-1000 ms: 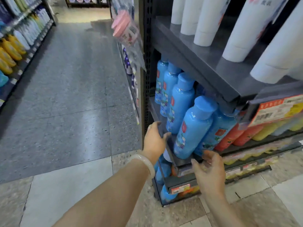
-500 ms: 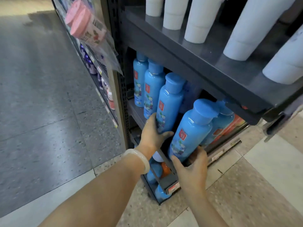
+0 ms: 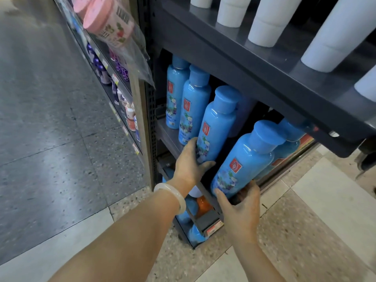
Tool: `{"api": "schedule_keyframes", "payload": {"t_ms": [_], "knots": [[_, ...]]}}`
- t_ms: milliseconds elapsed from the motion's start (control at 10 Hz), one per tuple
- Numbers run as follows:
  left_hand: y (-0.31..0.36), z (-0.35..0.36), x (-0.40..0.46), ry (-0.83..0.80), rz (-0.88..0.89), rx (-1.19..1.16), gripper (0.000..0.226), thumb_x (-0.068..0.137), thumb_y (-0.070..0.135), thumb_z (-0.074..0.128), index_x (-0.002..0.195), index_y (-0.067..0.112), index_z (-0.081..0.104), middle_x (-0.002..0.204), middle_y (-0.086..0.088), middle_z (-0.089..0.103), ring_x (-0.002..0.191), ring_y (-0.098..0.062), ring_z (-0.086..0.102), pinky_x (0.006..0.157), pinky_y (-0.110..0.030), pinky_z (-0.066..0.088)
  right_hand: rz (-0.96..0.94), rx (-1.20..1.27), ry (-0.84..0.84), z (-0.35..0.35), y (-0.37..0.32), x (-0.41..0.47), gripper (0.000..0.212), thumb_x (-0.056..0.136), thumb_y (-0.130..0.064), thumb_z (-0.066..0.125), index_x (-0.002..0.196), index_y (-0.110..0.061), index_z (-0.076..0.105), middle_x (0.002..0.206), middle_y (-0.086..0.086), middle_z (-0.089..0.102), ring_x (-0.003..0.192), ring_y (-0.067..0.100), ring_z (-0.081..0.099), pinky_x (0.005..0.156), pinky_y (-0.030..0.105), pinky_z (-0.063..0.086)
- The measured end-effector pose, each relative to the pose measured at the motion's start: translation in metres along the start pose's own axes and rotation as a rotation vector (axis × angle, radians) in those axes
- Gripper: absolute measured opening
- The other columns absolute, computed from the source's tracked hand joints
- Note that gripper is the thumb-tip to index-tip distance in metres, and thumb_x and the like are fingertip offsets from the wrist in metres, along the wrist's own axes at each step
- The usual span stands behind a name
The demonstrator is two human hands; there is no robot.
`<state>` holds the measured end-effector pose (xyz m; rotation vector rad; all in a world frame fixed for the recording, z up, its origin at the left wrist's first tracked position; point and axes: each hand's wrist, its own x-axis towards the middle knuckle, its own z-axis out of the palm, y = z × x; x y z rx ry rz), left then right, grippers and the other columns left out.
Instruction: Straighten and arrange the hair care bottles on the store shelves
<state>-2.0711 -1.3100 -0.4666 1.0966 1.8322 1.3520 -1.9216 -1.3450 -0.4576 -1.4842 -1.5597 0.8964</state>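
A row of blue hair care bottles with red logos stands on a low dark shelf (image 3: 168,137). My left hand (image 3: 190,166), with a pale bangle on the wrist, grips the base of the third blue bottle (image 3: 216,125). My right hand (image 3: 240,208) cups the bottom of the front blue bottle (image 3: 246,159) at the shelf's front edge. Two more blue bottles (image 3: 193,104) stand further back to the left. Another blue bottle (image 3: 289,143) sits behind the front one, partly hidden.
White bottles (image 3: 268,23) stand on the dark shelf above (image 3: 254,64), which overhangs the row. A pink-lidded jar in a plastic bag (image 3: 109,23) hangs at the shelf end. Blue and orange bottles (image 3: 201,206) fill the bottom shelf. Tiled aisle floor (image 3: 50,139) lies left.
My view has swung closer and to the left along the shelf. My left hand moved from the shelf edge onto the third bottle. My right hand rose to cup the front bottle.
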Motion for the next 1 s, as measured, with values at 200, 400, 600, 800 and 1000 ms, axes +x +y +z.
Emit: {"api": "schedule_keyframes", "payload": {"t_ms": [200,400,600,800,1000], "knots": [[0.000,-0.001,-0.001,-0.010,0.017,-0.006,0.061,0.068,0.019,0.079,0.119,0.025,0.046,0.118,0.003,0.060,0.108,-0.012,0.055,0.096,-0.034,0.045,0.000,0.003,0.020,0.004,0.003,-0.001,0.061,0.066,-0.023,0.081,0.114,-0.030,0.044,0.114,0.002,0.056,0.108,0.018,0.056,0.093,0.047,0.049],[0.004,-0.003,-0.004,-0.037,0.005,-0.069,0.063,0.071,0.013,0.078,0.123,0.019,0.045,0.116,0.004,0.059,0.100,-0.004,0.053,0.089,-0.022,0.042,0.008,0.000,0.042,0.006,0.003,-0.002,0.061,0.062,-0.035,0.079,0.111,-0.042,0.042,0.113,-0.001,0.058,0.108,0.017,0.056,0.091,0.047,0.049],[0.003,-0.003,-0.005,-0.040,0.016,-0.075,0.066,0.071,0.013,0.078,0.126,0.019,0.043,0.120,0.001,0.059,0.103,-0.006,0.054,0.094,-0.027,0.045,0.022,0.016,0.031,0.007,0.008,0.000,0.060,0.062,-0.035,0.080,0.109,-0.040,0.043,0.111,-0.003,0.059,0.105,0.016,0.059,0.089,0.045,0.052],[-0.002,-0.002,-0.016,-0.010,-0.012,-0.039,0.092,0.074,0.015,0.076,0.145,0.021,0.018,0.133,0.012,0.043,0.120,-0.002,0.042,0.101,-0.023,0.034,-0.012,0.013,0.030,0.006,0.007,0.002,0.061,0.064,-0.027,0.081,0.111,-0.030,0.044,0.110,-0.002,0.055,0.108,0.019,0.056,0.091,0.046,0.049],[-0.010,-0.004,-0.041,0.097,-0.008,0.059,0.076,0.079,0.020,0.070,0.141,0.020,0.027,0.141,0.000,0.044,0.131,-0.017,0.039,0.106,-0.037,0.036,-0.064,0.110,0.008,-0.006,0.011,-0.008,0.056,0.068,-0.024,0.080,0.111,-0.032,0.045,0.112,-0.006,0.051,0.109,0.013,0.055,0.094,0.036,0.049]]}}
